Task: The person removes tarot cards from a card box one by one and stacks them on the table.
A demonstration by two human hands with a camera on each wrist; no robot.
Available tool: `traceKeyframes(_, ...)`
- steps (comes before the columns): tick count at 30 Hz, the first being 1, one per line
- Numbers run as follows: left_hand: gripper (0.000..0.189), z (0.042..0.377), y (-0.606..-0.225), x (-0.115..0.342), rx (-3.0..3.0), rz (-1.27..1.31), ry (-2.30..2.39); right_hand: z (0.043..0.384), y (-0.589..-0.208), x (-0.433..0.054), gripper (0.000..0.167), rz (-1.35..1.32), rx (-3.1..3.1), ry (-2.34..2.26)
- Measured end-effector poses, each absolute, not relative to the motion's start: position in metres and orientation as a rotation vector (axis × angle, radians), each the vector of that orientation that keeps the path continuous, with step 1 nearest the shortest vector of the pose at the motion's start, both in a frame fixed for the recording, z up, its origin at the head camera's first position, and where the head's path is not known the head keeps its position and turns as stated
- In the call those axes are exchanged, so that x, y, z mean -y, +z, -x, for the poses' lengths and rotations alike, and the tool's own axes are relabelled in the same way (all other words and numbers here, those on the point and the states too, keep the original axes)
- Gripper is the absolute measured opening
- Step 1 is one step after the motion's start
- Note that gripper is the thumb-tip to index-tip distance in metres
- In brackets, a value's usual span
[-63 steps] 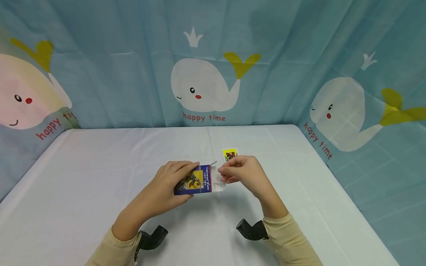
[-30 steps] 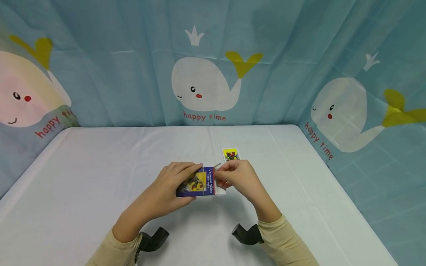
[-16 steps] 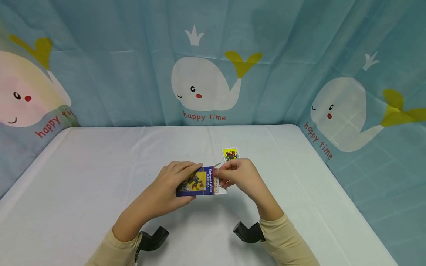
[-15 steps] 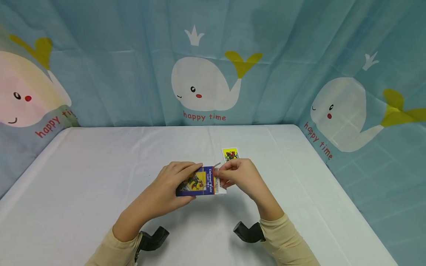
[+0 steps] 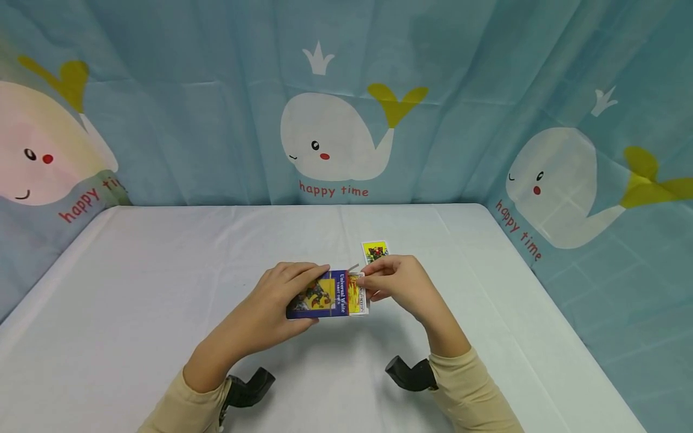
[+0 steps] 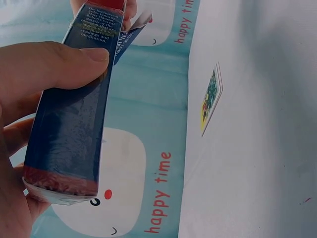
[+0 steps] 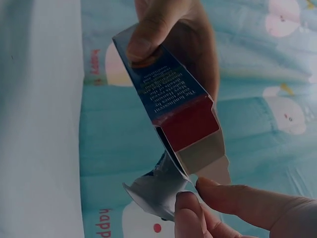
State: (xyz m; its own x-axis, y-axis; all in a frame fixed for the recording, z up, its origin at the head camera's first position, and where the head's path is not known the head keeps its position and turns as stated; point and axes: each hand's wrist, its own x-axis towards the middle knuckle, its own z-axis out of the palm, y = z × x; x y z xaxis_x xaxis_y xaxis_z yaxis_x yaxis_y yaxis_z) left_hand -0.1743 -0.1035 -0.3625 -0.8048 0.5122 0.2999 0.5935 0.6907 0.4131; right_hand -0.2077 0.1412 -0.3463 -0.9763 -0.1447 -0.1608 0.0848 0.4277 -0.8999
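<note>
My left hand [image 5: 267,304] grips a blue tarot card box [image 5: 318,294], off the table, its open end toward the right. A yellow-faced tarot card [image 5: 355,297] sticks out of that end, and my right hand [image 5: 403,285] pinches its outer edge between thumb and fingers. The right wrist view shows the red inner panel [image 7: 190,124] at the mouth and a white-lined flap [image 7: 158,191] hanging open beside my right fingers. In the left wrist view my left thumb [image 6: 74,64] presses the box's narrow side.
A small stack of tarot cards [image 5: 375,250], yellow picture up, lies on the white table [image 5: 162,288] just behind my right hand, which partly covers it. A blue whale-print curtain [image 5: 227,120] hangs round the back and sides of the table.
My right hand came in to the box mouth from the right, then drew back rightward, and the yellow-faced card slid partly out with it. The left hand and box stay nearly still.
</note>
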Motion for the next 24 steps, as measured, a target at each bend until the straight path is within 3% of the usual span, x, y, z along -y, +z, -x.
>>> traceKeyframes(24, 0.080, 0.1745, -0.3632, 0.1018, 2.743, 0.924, -0.748, 0.2087, -0.3454, -0.1485, 0.020, 0.145, -2.476, -1.598)
